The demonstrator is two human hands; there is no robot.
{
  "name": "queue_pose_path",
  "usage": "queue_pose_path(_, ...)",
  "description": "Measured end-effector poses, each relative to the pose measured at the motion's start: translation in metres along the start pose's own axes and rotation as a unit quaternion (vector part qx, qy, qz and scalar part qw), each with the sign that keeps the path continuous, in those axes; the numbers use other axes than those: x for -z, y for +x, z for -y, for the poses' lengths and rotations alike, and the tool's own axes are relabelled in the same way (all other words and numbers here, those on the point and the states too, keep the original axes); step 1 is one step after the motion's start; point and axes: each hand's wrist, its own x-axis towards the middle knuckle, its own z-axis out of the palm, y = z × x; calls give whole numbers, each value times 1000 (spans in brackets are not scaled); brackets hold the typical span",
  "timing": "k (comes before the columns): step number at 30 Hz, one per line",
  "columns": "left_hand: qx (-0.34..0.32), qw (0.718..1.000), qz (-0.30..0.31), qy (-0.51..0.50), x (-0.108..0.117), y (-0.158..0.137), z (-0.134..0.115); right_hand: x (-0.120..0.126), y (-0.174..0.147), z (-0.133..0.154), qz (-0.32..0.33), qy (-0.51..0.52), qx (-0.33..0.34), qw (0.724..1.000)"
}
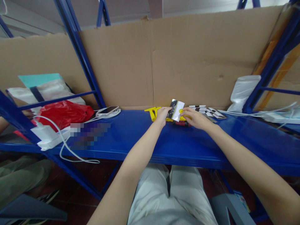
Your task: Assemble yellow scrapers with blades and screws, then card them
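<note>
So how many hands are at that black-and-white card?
2. The left hand holds the black-and-white card by its left edge; the right hand is at its right edge. Some fingers may be hidden.

On my feed: a blue shelf [131,134] backed by brown cardboard [199,56], above a dark red floor [77,203].

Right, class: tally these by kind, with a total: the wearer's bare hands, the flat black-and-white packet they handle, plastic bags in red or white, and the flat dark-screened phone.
Wearer's bare hands: 2 (left hand, right hand)
Flat black-and-white packet: 1
Plastic bags: 2 (crumpled red bag, upright white bag)
Flat dark-screened phone: 1
Total: 6
</note>
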Motion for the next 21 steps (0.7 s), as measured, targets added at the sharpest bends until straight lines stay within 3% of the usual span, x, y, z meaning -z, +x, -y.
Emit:
queue_pose_path(7, 3, 999, 10, 43, -1, -13, -7, 16, -4, -17, -42, -68, -44, 996)
queue_pose_path(11, 14, 998, 5, 68, -2, -18, -9, 46, -14, -28, -122, -139, -168, 968)
queue_pose_path(15, 13, 997, 3, 79, -3, -19, -9, 81, -31, -38, -138, -204, -358, 901)
queue_pose_path(21, 2, 996, 4, 94, -2, -16, -5, 107, -68, -72, -100, -196, -627, 748)
